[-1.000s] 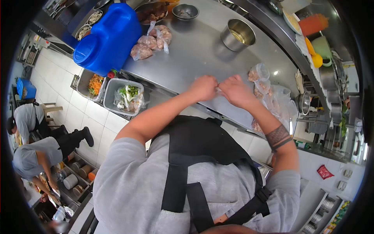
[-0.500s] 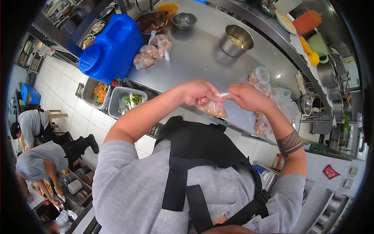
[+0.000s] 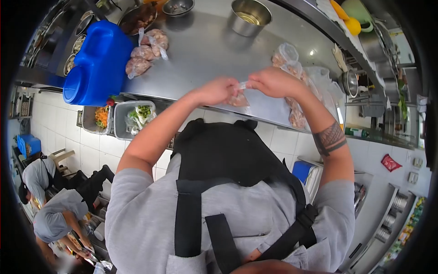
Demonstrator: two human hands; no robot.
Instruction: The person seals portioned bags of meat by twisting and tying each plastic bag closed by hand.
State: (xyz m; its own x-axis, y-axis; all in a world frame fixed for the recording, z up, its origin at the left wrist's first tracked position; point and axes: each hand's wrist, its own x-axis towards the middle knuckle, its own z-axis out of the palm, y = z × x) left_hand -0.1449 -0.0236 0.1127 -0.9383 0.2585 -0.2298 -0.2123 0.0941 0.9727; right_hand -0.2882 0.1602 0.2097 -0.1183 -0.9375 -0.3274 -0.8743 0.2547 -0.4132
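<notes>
A small clear plastic bag of pale pinkish pieces (image 3: 238,99) hangs from my two hands over the front edge of the steel counter (image 3: 196,59). My left hand (image 3: 220,91) is closed on the bag's neck, just above the filled part. Closed too, my right hand (image 3: 273,82) grips the twisted top end of the same bag. Several similar filled bags (image 3: 295,114) lie beside my right forearm, with more knotted bags (image 3: 145,54) at the back left of the counter.
A blue jug (image 3: 102,59) stands at the counter's left. A steel pot (image 3: 250,19) and a metal bowl (image 3: 178,7) sit at the back. Tubs of vegetables (image 3: 119,130) are below the left edge. Two people (image 3: 61,208) bend over at the far left.
The filled bag, hidden one second ago, now shows under my hands. My fingers have shifted on its neck. The view has tilted, so the counter appears higher in the frame.
</notes>
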